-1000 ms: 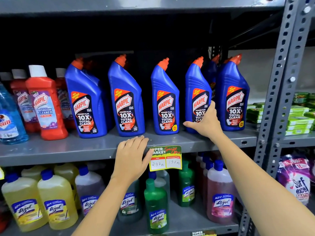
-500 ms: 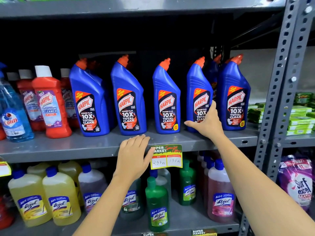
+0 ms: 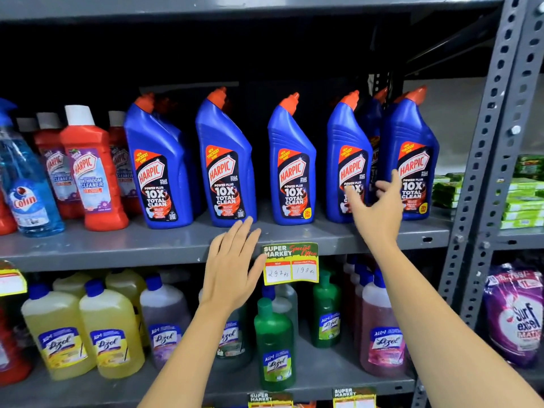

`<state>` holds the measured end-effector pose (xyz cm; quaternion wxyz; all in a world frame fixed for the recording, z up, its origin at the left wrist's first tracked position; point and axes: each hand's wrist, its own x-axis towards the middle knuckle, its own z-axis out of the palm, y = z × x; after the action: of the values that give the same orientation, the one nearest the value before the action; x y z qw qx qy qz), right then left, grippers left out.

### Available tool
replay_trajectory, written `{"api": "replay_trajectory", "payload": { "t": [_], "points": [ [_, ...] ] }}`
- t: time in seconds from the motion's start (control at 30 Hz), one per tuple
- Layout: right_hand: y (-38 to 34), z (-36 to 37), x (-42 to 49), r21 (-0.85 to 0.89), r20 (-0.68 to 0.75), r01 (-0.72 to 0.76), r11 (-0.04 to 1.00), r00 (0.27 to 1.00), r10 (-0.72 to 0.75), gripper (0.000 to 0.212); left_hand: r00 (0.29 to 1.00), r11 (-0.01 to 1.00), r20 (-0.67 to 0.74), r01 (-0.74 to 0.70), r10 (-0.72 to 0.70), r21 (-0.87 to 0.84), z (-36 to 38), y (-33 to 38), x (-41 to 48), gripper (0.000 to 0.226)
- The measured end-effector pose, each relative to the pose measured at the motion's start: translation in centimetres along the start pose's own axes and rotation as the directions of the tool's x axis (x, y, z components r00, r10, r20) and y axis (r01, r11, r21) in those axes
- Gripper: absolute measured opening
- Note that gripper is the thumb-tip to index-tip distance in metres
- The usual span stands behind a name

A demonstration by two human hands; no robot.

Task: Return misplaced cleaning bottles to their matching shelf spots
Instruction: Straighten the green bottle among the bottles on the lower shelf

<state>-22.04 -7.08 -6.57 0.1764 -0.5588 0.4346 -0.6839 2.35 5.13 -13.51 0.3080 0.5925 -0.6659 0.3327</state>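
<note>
Several blue Harpic bottles with orange caps stand in a row on the grey middle shelf (image 3: pixel 88 248). My right hand (image 3: pixel 375 209) is open, fingers spread, in front of the gap between the fourth blue bottle (image 3: pixel 346 148) and the rightmost blue bottle (image 3: pixel 412 136), holding nothing. My left hand (image 3: pixel 232 269) is open and flat against the shelf's front edge, just left of the price tag (image 3: pixel 290 263), below the second blue bottle (image 3: pixel 225 160). The third blue bottle (image 3: pixel 291 160) stands alone in the middle.
Red Harpic bathroom cleaner bottles (image 3: pixel 91 169) and a blue Colin spray bottle (image 3: pixel 26 184) stand at the left. Lizol bottles, yellow (image 3: pixel 109 331), green (image 3: pixel 275 346) and pink (image 3: pixel 382 334), fill the lower shelf. A perforated steel upright (image 3: pixel 494 142) bounds the right side, with green packs (image 3: pixel 524 201) beyond.
My right hand has come off the fourth blue bottle's base, risen and spread its fingers. My left hand has lifted slightly along the shelf edge. The view has shifted right.
</note>
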Motion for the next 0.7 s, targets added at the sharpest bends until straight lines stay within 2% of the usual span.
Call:
{"api": "replay_trajectory", "payload": {
  "t": [0.07, 0.13, 0.2, 0.27, 0.37, 0.5, 0.6, 0.7],
  "points": [
    [0.8, -0.3, -3.3, 0.231, -0.196, 0.187, 0.955, 0.970, -0.143, 0.057, 0.999, 1.000, -0.040, 0.007, -0.008, -0.009, 0.8, -0.2, -1.1, 0.056],
    [2.6, -0.2, -7.6, 0.276, -0.282, 0.328, 0.903, 0.926, -0.250, 0.037, 0.996, 0.999, -0.073, 0.041, -0.043, -0.028, 1.8, -0.3, -3.2, 0.058],
    [4.3, 0.6, -11.9, 0.291, -0.205, 0.304, 0.907, 0.946, -0.251, 0.034, 0.994, 0.996, -0.071, 0.081, -0.084, -0.041, 3.1, -0.3, -5.9, 0.058],
    [6.0, 1.6, -15.6, 0.250, -0.059, 0.235, 0.939, 0.972, -0.227, 0.033, 0.993, 0.991, -0.009, 0.121, -0.121, -0.052, 4.6, -0.3, -9.2, 0.057],
    [7.7, 2.9, -19.4, 0.143, 0.178, 0.121, 0.982, 0.973, -0.146, 0.046, 0.976, 0.981, 0.145, 0.177, -0.165, -0.079, 6.5, 0.2, -14.1, 0.053],
    [9.9, 4.2, -23.0, -0.010, 0.257, -0.069, 0.998, 0.964, 0.069, 0.067, 0.894, 0.968, 0.402, 0.243, -0.199, -0.059, 8.6, 0.8, -20.5, 0.054],
    [11.3, 4.8, -25.6, -0.091, 0.315, -0.188, 0.978, 0.926, 0.207, 0.080, 0.809, 0.958, 0.548, 0.282, -0.213, -0.044, 9.8, 1.2, -23.5, 0.054],
    [12.7, 5.7, -27.6, -0.181, 0.435, -0.188, 0.965, 0.865, 0.250, 0.096, 0.675, 0.962, 0.716, 0.273, -0.176, -0.021, 11.2, 1.2, -25.5, 0.060]
  ]
}}
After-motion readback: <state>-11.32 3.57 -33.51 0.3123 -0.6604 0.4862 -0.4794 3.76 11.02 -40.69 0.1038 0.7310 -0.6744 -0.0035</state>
